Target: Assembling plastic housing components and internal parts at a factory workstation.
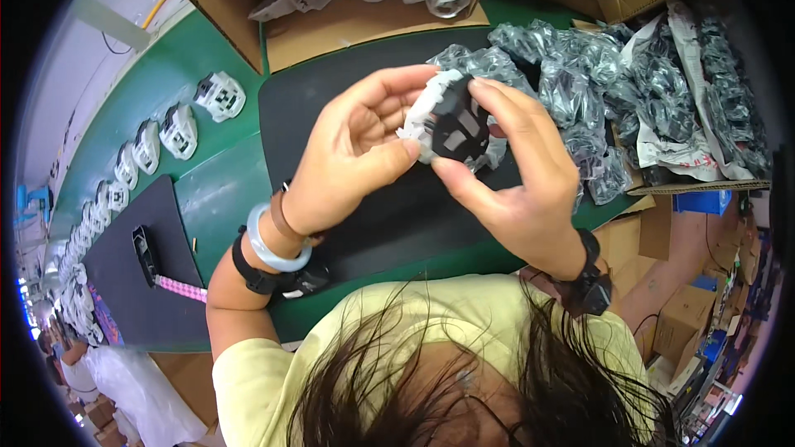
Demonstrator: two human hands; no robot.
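Above the black mat (364, 223), both hands hold a small two-part plastic piece. Its white plastic shell (425, 108) is pinched at the edge by the thumb and fingers of my left hand (352, 136). Against the shell sits a black plastic part (460, 126) with lighter grey openings, gripped along its rim by the thumb and forefinger of my right hand (530, 157). The two parts touch; whether they are locked together I cannot tell. Some left fingertips are hidden behind the shell.
An open cardboard box (373, 29) of white plastic shells stands at the far side. Plastic-wrapped dark parts (575, 74) are heaped at the right. White-and-black assembled pieces (178, 131) line the green table (224, 170) at left, near a dark tool (144, 252) with a pink strap.
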